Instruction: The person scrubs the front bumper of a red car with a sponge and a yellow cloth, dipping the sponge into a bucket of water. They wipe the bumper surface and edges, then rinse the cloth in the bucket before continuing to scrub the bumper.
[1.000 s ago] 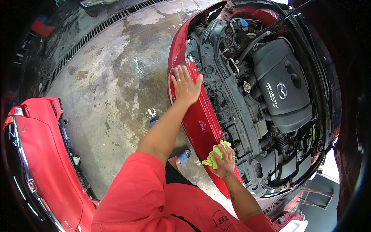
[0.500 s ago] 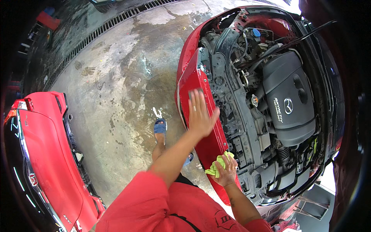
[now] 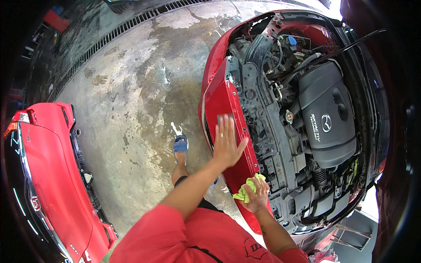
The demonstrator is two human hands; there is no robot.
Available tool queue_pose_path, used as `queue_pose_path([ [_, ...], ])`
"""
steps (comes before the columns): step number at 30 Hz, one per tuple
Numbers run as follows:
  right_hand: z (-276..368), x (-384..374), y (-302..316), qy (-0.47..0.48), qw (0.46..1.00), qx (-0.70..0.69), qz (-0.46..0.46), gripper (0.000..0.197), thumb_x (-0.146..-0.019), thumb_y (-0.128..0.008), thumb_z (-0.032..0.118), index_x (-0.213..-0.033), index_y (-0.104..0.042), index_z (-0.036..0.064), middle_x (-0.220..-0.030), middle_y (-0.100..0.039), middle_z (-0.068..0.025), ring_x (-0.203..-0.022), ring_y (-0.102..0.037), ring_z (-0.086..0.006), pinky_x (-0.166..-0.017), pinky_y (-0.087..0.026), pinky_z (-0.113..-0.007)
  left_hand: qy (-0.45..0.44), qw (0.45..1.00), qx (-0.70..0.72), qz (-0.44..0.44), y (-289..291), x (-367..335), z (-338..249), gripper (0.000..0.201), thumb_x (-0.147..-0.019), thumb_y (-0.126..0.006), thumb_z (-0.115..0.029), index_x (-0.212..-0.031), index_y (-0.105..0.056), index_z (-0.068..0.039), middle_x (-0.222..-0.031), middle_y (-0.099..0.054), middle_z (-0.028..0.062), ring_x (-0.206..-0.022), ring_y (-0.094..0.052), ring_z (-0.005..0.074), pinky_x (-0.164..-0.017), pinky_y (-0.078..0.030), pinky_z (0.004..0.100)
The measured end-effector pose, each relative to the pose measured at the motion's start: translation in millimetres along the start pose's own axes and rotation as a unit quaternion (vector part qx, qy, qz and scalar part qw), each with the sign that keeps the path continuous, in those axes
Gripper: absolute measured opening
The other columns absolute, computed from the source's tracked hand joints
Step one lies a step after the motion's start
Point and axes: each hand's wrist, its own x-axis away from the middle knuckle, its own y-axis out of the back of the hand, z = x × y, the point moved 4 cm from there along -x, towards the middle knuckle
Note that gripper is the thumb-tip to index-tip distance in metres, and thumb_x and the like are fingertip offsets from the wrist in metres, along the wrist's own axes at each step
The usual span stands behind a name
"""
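My left hand (image 3: pixel 226 147) lies flat on the red front bumper (image 3: pixel 219 94) of a car, fingers stretched out. At its fingertips shows the edge of a small dark grey flat piece (image 3: pixel 220 117), mostly hidden under the fingers; its kind I cannot tell. Closer to me, my right hand (image 3: pixel 258 199) is closed around a crumpled yellow-green cloth (image 3: pixel 242 193), which rests against the bumper near its upper edge. Beside both hands lies the uncovered engine bay, with a black engine cover (image 3: pixel 326 105).
A second red car (image 3: pixel 57 166) stands at the left, its end toward me. Wet, stained concrete floor (image 3: pixel 131 101) lies between the cars, with a drain grate (image 3: pixel 109 37) crossing it farther off. My foot in a blue sandal (image 3: pixel 180 145) is beside the bumper.
My left hand has slid toward me along the bumper, with the grey piece at its fingertips. My right hand and the cloth have stayed nearly in place.
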Motion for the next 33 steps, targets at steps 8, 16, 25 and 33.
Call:
queue_pose_path([
  [8,4,-5,-4,0.006,1.000,-0.005,-0.001,0.072,-0.070,-0.087,0.050,-0.133,-0.064,0.0248,-0.156,-0.047,-0.0151,-0.148,-0.043,-0.0464,-0.115,-0.035,-0.065,0.009,0.997,-0.038,-0.065,11,-61,23,0.085,-0.114,-0.043,-0.049,-0.169,-0.017,0.010,-0.179,-0.010,0.0323,-0.167,-0.009,0.0476,-0.134,-0.010,0.0613],
  [16,10,-9,-4,0.015,1.000,0.006,-0.001,0.071,-0.070,-0.087,0.052,-0.132,-0.065,0.0244,-0.157,-0.047,-0.0161,-0.148,-0.043,-0.0449,-0.116,-0.035,-0.065,0.034,0.994,-0.079,-0.068,26,-88,53,0.080,-0.115,-0.042,-0.046,-0.170,-0.018,0.006,-0.179,-0.013,0.0298,-0.167,-0.011,0.0454,-0.134,-0.010,0.0601],
  [25,2,-3,6,-0.014,1.000,0.009,0.019,0.067,-0.069,-0.090,0.053,-0.127,-0.069,0.0263,-0.153,-0.049,-0.0125,-0.147,-0.043,-0.0433,-0.115,-0.035,-0.064,0.034,0.998,0.002,0.044,-12,63,5,0.098,-0.108,-0.055,-0.053,-0.169,-0.014,0.012,-0.178,-0.010,0.0340,-0.167,-0.005,0.0498,-0.132,-0.007,0.0647],
  [33,7,-6,-2,0.008,1.000,0.006,-0.001,0.070,-0.071,-0.084,0.056,-0.130,-0.068,0.0238,-0.156,-0.047,-0.0152,-0.147,-0.044,-0.0453,-0.115,-0.036,-0.065,0.103,0.992,-0.034,-0.063,6,-51,49,0.093,-0.112,-0.043,-0.057,-0.168,-0.017,0.012,-0.178,-0.012,0.0344,-0.167,-0.008,0.0467,-0.134,-0.009,0.0594],
])
